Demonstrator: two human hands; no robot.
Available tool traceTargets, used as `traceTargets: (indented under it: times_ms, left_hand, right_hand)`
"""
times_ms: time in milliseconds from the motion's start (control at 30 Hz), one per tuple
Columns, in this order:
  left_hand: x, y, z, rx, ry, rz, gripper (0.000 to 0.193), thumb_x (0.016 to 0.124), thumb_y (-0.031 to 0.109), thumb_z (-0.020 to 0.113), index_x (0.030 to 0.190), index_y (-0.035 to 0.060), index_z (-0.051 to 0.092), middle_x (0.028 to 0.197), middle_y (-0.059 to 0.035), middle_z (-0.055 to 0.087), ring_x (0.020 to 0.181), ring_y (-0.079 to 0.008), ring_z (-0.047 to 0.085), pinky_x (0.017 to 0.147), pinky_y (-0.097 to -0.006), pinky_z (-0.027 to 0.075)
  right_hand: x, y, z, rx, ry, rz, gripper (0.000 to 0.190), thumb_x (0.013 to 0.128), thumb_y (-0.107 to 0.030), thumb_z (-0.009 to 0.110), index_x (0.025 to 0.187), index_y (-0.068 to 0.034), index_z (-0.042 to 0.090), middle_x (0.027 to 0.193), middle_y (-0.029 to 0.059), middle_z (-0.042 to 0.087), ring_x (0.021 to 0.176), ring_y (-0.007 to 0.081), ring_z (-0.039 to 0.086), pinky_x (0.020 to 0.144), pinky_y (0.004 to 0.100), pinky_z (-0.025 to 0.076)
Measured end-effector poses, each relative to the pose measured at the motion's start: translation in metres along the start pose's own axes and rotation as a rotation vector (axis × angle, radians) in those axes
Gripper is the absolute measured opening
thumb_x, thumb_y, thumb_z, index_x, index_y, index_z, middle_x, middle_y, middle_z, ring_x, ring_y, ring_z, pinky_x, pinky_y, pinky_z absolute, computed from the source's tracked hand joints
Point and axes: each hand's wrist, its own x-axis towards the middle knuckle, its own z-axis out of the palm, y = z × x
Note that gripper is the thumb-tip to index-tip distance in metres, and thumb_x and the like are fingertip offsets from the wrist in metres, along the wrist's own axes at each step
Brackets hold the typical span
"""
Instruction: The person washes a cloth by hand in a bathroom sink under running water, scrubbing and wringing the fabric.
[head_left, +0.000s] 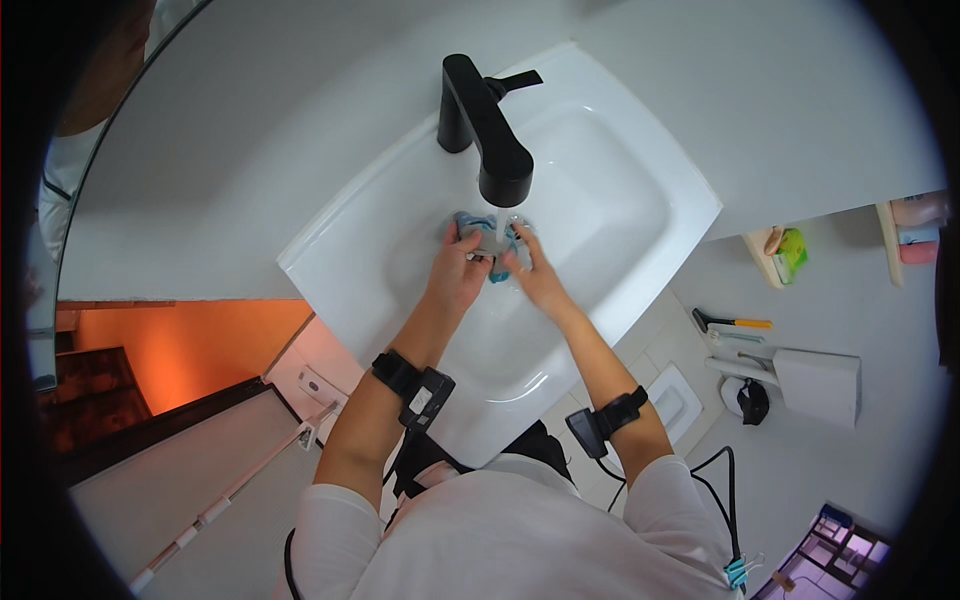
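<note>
A small blue-and-grey cloth item (489, 238), whose exact kind I cannot tell, is under a stream of water in the white washbasin (420, 300). My left hand (456, 274) holds its left side, thumb on top. On the other side, my right hand (538, 274) has its fingers spread at the item's edge; the fingers are partly blurred. Directly above the hands is the spout of a black faucet (491, 135), with its lever (517, 81) beside the body. The fingers and the falling water hide parts of the cloth.
A mirror (112, 135) edges the far left. On the right wall are a small shelf (763, 259) with a green packet (791, 251), a yellow-handled brush or scraper (739, 323) and a white cistern (817, 386). A squat toilet (675, 401) lies below. Cables (729, 487) hang by my right arm.
</note>
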Motion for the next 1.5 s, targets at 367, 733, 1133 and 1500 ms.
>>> traceTargets:
  times_ms: [367, 733, 1133, 1500]
  left_hand:
    - [-0.004, 0.0, -0.005, 0.303, -0.128, 0.174, 0.041, 0.087, 0.002, 0.032, 0.128, 0.0101, 0.03, 0.124, -0.006, 0.036, 0.113, -0.0197, 0.038, 0.095, -0.0367, 0.033]
    - [0.017, -0.031, -0.024, 0.052, -0.228, -0.073, 0.03, 0.091, 0.03, 0.036, 0.111, 0.0088, 0.042, 0.099, -0.0035, 0.051, 0.092, -0.0152, 0.051, 0.08, -0.0334, 0.044]
    - [-0.005, -0.019, -0.024, 1.257, 0.12, 0.349, 0.062, 0.064, 0.018, 0.071, 0.114, 0.0039, 0.037, 0.106, -0.0119, 0.048, 0.098, -0.0204, 0.047, 0.079, -0.0313, 0.042]
    - [0.001, 0.002, -0.045, 1.349, 0.01, 0.473, 0.028, 0.067, 0.017, 0.067, 0.086, 0.001, 0.056, 0.075, -0.0081, 0.06, 0.068, -0.0168, 0.056, 0.064, -0.0279, 0.044]
  right_hand:
    - [0.004, -0.041, -0.009, 0.564, 0.045, 0.352, 0.013, 0.083, -0.005, 0.049, 0.095, -0.003, 0.052, 0.079, 0.0001, 0.053, 0.07, 0.0069, 0.047, 0.064, 0.0192, 0.038]
    - [0.004, -0.063, 0.015, -0.168, 0.065, 0.164, 0.032, 0.08, -0.034, 0.057, 0.085, -0.003, 0.051, 0.07, 0.007, 0.056, 0.063, 0.0141, 0.052, 0.057, 0.0292, 0.042]
    - [0.027, -0.037, -0.013, 0.345, 0.016, 0.494, 0.04, 0.089, -0.036, 0.042, 0.09, 0.001, 0.058, 0.078, 0.0043, 0.058, 0.071, 0.0093, 0.05, 0.067, 0.0236, 0.041]
    - [0.022, -0.034, -0.034, 0.23, 0.229, 0.409, 0.036, 0.09, -0.031, 0.043, 0.082, 0.001, 0.059, 0.065, -0.0002, 0.052, 0.06, 0.0077, 0.043, 0.057, 0.0229, 0.037]
